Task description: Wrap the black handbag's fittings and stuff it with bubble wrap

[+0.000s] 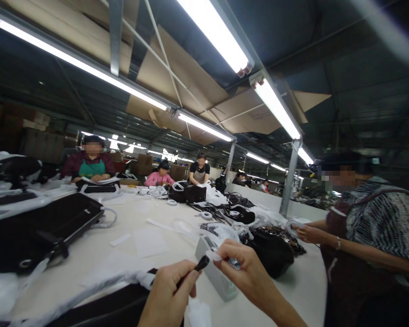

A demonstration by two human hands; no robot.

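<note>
My left hand (172, 290) is closed on a narrow black strap (202, 262), whose looped tip points up and right past the fingers. Just right of that tip, my right hand (247, 272) pinches a small white piece (211, 255), thin and partly translucent. A pale grey box-shaped dispenser (215, 272) stands on the table behind and between both hands. Below my left hand lies a dark bag (105, 306), with a handle wrapped in white material (88, 290) running across it.
A large dark bag (54, 227) lies on the white table (129, 268) at left. Black bags (269, 250), wrapped straps and metal hardware are heaped at right. A person (378, 218) stands at the right edge, holding a white ring. Several others work beyond the table.
</note>
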